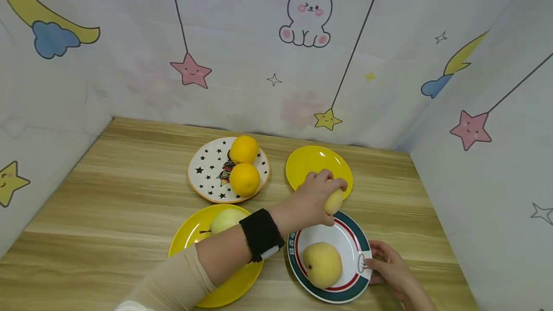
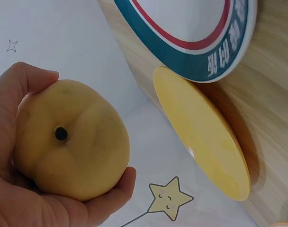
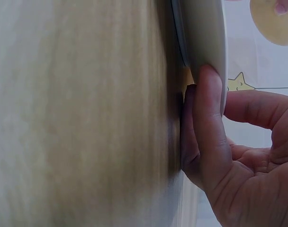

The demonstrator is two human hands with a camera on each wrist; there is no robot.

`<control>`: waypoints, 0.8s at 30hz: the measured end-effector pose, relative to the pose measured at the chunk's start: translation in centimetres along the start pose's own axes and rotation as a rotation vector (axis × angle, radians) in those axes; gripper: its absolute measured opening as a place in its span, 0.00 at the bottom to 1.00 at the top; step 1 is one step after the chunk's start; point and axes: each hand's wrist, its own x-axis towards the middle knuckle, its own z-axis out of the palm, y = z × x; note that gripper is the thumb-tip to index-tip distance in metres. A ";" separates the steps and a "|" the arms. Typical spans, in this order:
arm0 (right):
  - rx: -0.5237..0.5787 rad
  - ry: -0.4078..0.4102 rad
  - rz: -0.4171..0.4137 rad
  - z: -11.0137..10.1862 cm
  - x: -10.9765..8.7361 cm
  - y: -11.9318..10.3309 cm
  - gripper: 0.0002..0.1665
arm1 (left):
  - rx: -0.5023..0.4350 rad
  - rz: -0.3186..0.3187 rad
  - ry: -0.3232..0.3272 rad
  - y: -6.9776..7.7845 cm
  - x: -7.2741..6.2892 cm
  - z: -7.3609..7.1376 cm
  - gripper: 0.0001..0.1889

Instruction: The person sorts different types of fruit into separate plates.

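on the left, the wood-grained worktop (image 1: 108,196) runs to a pale cloth backdrop (image 1: 242,23) printed with stars and a rabbit. at the far left sits a round, glossy white plate with black stars (image 1: 207,164), its edge thinly orange; on its right half a far orange (image 1: 244,149) and a near orange (image 1: 245,179), both round, touch each other. nearer is a larger shiny yellow plate (image 1: 235,287) with a smooth green pear (image 1: 226,219), stem to the left, partly hidden by the forearm that reaches over it in a beige sleeve (image 1: 173,277) and black wristband (image 1: 261,234).

the left grip (image 1: 313,198) is curled round a plump, matt pale-yellow fruit (image 1: 333,202), thumb and fingers on opposite sides; it holds the fruit raised, between the far yellow plate (image 1: 315,160), smooth and round, and the near green-rimmed plate (image 1: 317,235). that near plate is white inside, with a red ring and lettering, and bears a second pale-yellow fruit (image 1: 323,267) with a dark dimple.

at the near right, the right grip (image 1: 384,265) pinches this plate's right rim, thumb on top and fingers beneath.
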 end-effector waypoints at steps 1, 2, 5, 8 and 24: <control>0.000 0.000 0.000 0.0 0.0 0.0 0.33 | -0.006 -0.002 -0.007 0.1 0.0 0.2 0.38; 0.002 0.001 -0.001 0.0 0.0 0.0 0.33 | -0.009 -0.002 -0.014 0.2 0.0 0.3 0.38; 0.004 -0.001 -0.006 0.0 0.0 0.0 0.33 | -0.021 -0.007 -0.032 0.6 0.1 0.9 0.38; 0.001 -0.015 -0.012 -0.1 -0.1 0.1 0.33 | -0.014 -0.011 -0.053 0.9 0.2 1.3 0.37; -0.002 -0.003 -0.010 -0.1 -0.1 0.1 0.33 | -0.030 -0.012 -0.140 0.6 -0.1 3.6 0.37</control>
